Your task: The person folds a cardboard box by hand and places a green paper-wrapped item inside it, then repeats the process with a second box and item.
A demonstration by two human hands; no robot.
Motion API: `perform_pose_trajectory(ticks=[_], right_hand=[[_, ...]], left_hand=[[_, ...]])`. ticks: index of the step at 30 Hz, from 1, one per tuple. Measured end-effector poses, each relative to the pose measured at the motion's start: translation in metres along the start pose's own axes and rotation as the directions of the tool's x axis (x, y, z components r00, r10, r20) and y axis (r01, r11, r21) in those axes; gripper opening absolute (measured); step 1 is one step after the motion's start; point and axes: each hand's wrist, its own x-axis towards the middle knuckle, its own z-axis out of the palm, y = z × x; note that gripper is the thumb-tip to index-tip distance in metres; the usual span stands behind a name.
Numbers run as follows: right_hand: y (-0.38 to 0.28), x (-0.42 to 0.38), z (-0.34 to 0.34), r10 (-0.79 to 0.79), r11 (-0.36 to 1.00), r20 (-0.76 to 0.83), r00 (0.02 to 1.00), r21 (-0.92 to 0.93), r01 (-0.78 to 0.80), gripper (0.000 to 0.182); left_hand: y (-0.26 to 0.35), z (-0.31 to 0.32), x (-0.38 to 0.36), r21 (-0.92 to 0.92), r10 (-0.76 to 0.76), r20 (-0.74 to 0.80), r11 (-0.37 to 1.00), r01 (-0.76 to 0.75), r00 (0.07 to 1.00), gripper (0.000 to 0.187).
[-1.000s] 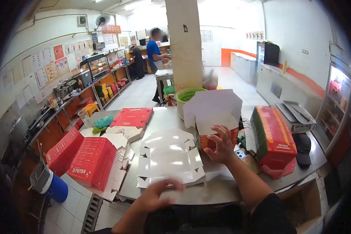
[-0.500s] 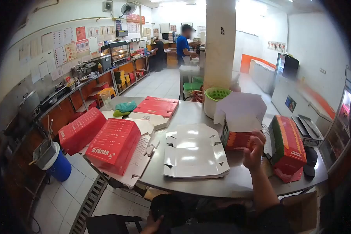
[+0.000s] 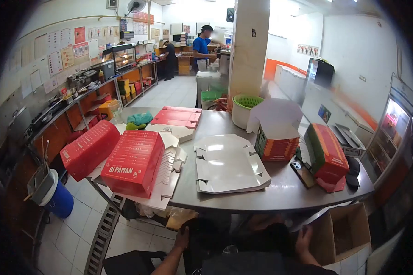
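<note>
Both your grips are down below the near edge of the tabletop [image 3: 225, 201], off the packaging. Left grip [image 3: 182, 239]: against something dark by your lap, can't tell if it's clasping anything. Right grip [image 3: 303, 240]: fingers partly bent, beside the brown cardboard box [image 3: 363, 223] under the tabletop's near right stretch; nothing visible in it, but can't tell if it's fully loose.

Closest packaging is the stack of flat white blanks [image 3: 229, 165], lying mid-tabletop, set just back from the near edge. Looks like thin coated card: each sheet should be light, springy and easily creased, the pile heavier as a block. The shine suggests a slick face, so sheets may slide or cling together. Take the top one by its near edge or right-hand edge, thumb above, fingers under; don't pinch the notched tabs, they'd likely bend.

The standing carton [image 3: 277, 149], flap raised, is behind and to the right of the pile. Probably light and hollow, easy to dent; hold it low by two opposite walls, not by the flap.

Red stack [image 3: 133, 160] towards the near left corner: likely bulky, could fan apart, so support it underneath. The red and green stack [image 3: 328, 153] by the right end probably handles likewise. Phone [image 3: 303, 174] lies just left of that one: hard, probably slippery, hold by its long sides.
</note>
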Motion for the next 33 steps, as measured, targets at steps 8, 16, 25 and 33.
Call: perform_pose_trajectory(ticks=[8, 16, 25, 33], right_hand=[[-0.011, -0.002, 0.032, 0.490, 0.833, 0.405, 0.772, 0.043, -0.552, 0.055], [-0.048, 0.098, 0.056, -0.097, 0.995, 0.615, 0.782, 0.080, 0.060, 0.054], [-0.144, 0.049, 0.065, -0.358, 0.831, 0.639, 0.681, -0.114, 0.544, 0.046], [-0.098, 0.098, 0.127, -0.228, 0.876, 0.841, 0.490, -0.042, 0.480, 0.046]], left_hand=[[-0.011, -0.005, -0.009, -0.074, 0.067, -0.018, 0.995, -0.068, 0.998, 0.082], [-0.029, -0.016, -0.009, 0.062, -0.044, 0.093, 0.997, 0.039, 0.995, 0.090], [-0.031, -0.020, -0.073, -0.383, -0.120, 0.331, 0.889, 0.249, 0.936, 0.087], [-0.029, -0.070, -0.077, 0.427, -0.274, 0.225, 0.891, 0.158, 0.935, 0.067]])
